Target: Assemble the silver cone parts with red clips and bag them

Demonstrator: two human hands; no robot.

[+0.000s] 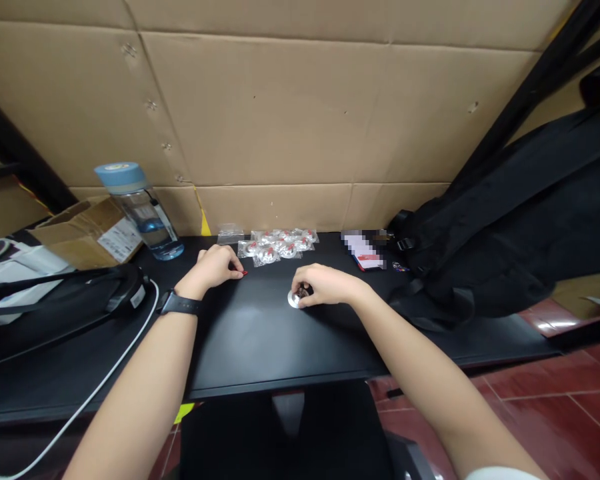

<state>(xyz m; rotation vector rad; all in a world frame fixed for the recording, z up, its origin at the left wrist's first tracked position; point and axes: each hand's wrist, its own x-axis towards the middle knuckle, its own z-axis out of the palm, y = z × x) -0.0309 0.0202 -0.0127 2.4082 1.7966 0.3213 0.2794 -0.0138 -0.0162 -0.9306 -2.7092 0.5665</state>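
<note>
On tabletop [245, 347], curled hands [216, 267] [326, 285], touching disc [293, 301], red piece [245, 273]

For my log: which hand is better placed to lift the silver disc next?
Likely the right hand: it is at the disc; the left hand is farther off, at a small red piece.

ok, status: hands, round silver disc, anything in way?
Left hand: small red piece at fingertips, looks pinched. Right hand: fingers over round silver disc, grip unclear. Clear plastic packets beyond, seemingly not blocking.

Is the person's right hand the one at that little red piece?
No, the left hand is at the small red piece, while the right hand is at the silver disc.
</note>
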